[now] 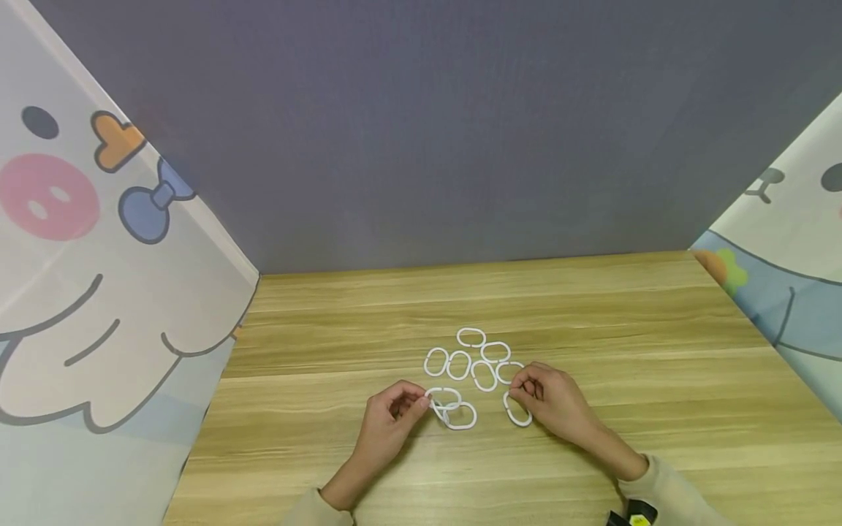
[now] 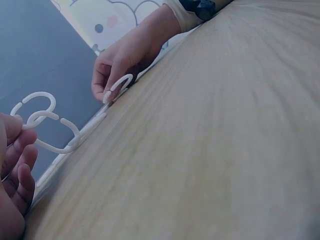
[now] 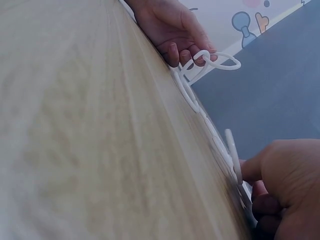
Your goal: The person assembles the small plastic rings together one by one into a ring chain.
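My left hand (image 1: 389,422) pinches a white oval ring (image 1: 444,389) between thumb and forefinger; at least one more ring (image 1: 473,416) is linked to it and hangs toward the table. In the left wrist view the ring (image 2: 54,102) at the fingertips has a small gap. My right hand (image 1: 558,403) pinches a separate white ring (image 1: 520,422) by its upper side, tilted near the tabletop. The right wrist view shows this ring (image 3: 233,156) nearly edge-on at the fingertips. Several loose rings, among them one (image 1: 484,375) in the middle, lie flat beyond the hands.
The wooden table (image 1: 316,321) meets a grey panel (image 1: 460,146) at its back. Cartoon-printed panels stand at the left (image 1: 131,307) and right. A dark band with a yellow patch (image 1: 638,519) is at the right sleeve.
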`<state>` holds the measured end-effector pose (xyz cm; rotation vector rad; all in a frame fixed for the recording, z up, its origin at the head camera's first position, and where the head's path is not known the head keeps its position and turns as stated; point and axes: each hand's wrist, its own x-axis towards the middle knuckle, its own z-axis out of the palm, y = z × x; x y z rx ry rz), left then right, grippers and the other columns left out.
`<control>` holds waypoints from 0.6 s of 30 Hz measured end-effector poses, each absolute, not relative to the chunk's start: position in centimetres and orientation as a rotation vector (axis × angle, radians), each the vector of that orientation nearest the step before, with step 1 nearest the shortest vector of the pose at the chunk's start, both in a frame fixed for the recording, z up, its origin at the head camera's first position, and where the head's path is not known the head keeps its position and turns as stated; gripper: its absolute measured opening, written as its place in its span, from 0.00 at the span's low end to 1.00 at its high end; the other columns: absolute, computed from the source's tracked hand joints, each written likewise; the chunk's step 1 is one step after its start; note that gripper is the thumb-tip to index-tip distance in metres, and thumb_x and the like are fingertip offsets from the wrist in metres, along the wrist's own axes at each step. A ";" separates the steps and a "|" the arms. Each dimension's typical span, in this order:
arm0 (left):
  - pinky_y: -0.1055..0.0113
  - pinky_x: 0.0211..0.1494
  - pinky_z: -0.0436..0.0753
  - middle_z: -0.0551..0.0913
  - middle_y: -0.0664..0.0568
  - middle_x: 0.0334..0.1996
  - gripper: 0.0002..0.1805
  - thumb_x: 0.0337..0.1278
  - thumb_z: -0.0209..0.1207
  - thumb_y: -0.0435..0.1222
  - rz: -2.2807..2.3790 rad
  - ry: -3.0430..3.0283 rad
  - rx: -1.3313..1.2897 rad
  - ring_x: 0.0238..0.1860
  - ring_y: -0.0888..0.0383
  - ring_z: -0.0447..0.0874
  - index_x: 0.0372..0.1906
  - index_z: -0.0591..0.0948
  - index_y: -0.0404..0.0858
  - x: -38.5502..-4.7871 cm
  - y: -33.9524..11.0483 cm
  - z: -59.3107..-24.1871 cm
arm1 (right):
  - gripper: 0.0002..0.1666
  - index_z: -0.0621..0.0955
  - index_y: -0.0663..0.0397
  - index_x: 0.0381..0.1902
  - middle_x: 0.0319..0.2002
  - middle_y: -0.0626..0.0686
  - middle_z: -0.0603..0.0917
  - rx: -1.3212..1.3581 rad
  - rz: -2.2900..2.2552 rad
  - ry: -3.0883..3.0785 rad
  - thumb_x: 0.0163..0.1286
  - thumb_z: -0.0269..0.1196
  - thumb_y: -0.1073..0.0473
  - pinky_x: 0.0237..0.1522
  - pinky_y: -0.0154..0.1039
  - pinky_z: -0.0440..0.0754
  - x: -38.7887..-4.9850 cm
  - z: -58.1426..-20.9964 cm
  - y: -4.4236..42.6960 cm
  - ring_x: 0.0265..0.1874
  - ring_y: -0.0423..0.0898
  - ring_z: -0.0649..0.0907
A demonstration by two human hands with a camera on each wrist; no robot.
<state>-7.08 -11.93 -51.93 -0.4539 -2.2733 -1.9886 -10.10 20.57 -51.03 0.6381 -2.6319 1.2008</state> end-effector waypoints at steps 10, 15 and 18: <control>0.75 0.34 0.79 0.90 0.41 0.35 0.08 0.74 0.69 0.29 -2.029 -2.283 -0.408 0.32 0.67 0.81 0.44 0.87 0.25 -7.2 -11.7 -51.8 | 0.17 0.84 0.47 0.36 0.30 0.38 0.75 0.598 1.251 -2.589 0.66 0.77 0.75 0.24 0.31 0.73 -9.9 -50.5 20.3 0.26 0.30 0.72; 0.75 0.34 0.79 0.90 0.44 0.34 0.08 0.73 0.70 0.30 -2.027 -2.298 -0.378 0.31 0.67 0.81 0.43 0.88 0.25 -7.1 -11.7 -51.6 | 0.14 0.85 0.49 0.38 0.30 0.39 0.78 0.582 1.314 -2.596 0.69 0.75 0.73 0.23 0.31 0.74 -9.5 -49.8 19.9 0.25 0.31 0.73; 0.75 0.34 0.78 0.90 0.47 0.34 0.05 0.73 0.70 0.30 -2.023 -2.315 -0.359 0.31 0.67 0.81 0.43 0.89 0.30 -7.0 -11.7 -51.4 | 0.10 0.85 0.51 0.39 0.27 0.38 0.78 0.566 1.352 -2.605 0.71 0.75 0.71 0.22 0.32 0.73 -9.3 -49.4 19.6 0.23 0.31 0.72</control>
